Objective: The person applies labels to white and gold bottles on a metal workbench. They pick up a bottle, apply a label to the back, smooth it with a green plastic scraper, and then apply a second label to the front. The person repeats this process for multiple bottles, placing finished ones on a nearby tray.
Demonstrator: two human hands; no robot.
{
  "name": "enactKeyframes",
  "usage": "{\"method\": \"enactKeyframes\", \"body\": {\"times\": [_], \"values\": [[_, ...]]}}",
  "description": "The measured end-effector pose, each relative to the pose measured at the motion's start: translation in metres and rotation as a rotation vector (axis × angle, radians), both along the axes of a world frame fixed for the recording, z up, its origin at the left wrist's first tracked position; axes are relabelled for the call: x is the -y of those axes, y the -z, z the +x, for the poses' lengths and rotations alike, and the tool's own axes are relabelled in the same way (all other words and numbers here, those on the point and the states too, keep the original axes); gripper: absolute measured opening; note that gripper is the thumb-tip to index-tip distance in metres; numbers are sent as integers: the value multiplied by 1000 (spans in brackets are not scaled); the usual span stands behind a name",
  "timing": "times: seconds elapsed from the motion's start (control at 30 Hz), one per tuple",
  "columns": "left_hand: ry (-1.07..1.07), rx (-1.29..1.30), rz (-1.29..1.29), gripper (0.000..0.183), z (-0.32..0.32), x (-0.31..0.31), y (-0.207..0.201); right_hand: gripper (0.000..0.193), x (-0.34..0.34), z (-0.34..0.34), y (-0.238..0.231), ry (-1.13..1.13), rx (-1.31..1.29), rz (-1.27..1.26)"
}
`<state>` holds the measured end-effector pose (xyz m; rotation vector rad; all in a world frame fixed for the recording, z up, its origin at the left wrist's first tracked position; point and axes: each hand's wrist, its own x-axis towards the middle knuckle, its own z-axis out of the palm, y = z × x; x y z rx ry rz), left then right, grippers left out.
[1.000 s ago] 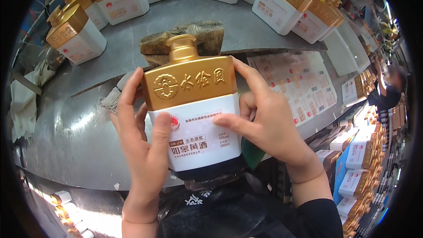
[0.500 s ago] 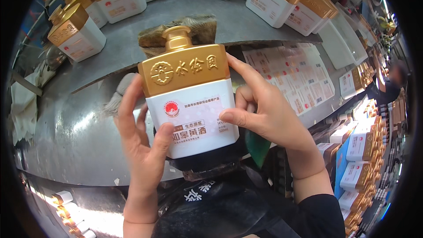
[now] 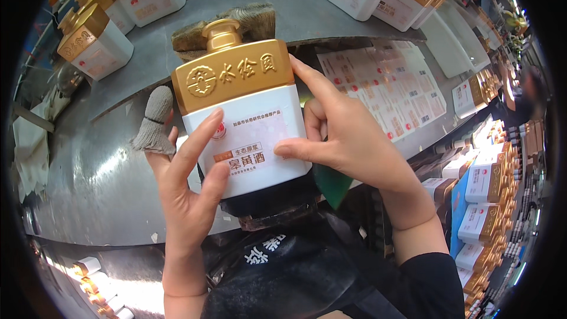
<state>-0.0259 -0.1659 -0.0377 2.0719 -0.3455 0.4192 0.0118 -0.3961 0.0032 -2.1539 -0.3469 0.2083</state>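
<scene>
A white bottle (image 3: 260,103) with an embossed gold top and neck leans back in front of me, its base against a dark support (image 3: 271,204). Its pale front bears a printed label (image 3: 251,145). My right hand (image 3: 339,139) grips the bottle's right side, index finger along the gold edge and thumb pressed on the label's lower right. My left hand (image 3: 189,183) lies over the left of the front, index finger and thumb touching the label. Its fingers are spread, and another finger, in a grey knitted finger cover (image 3: 155,118), sticks out beside the bottle.
A sheet of printed labels (image 3: 384,85) lies right of the bottle. Behind is a worn wooden block (image 3: 260,19). Several similar bottles (image 3: 97,47) line the table's far side. A white tray (image 3: 452,47) and stacked bottles (image 3: 475,221) are at the right.
My left hand has come off the bottle's left side. Its index finger now rests on the front, and the covered finger points outward. My right hand keeps its grip.
</scene>
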Motion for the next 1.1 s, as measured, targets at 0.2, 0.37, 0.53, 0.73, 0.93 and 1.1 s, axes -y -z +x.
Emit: {"method": "enactKeyframes", "body": {"times": [0.2,0.37,0.53,0.73,0.93,1.1], "values": [[-3,-82,37,44,-6,1,-3,92,1,-1,0,-22,44,-17],[48,-22,-132,41,-3,6,6,47,33,24,20,124,-230,598],[26,44,79,40,-6,1,6,23,48,-14,28,383,-232,821],[5,11,82,37,-9,8,-1,18,19,-77,3,205,-129,428],[86,44,191,38,-12,24,-15,18,15,-73,10,228,-214,515],[89,108,292,40,-9,29,-15,19,14,-73,15,240,-230,551]]}}
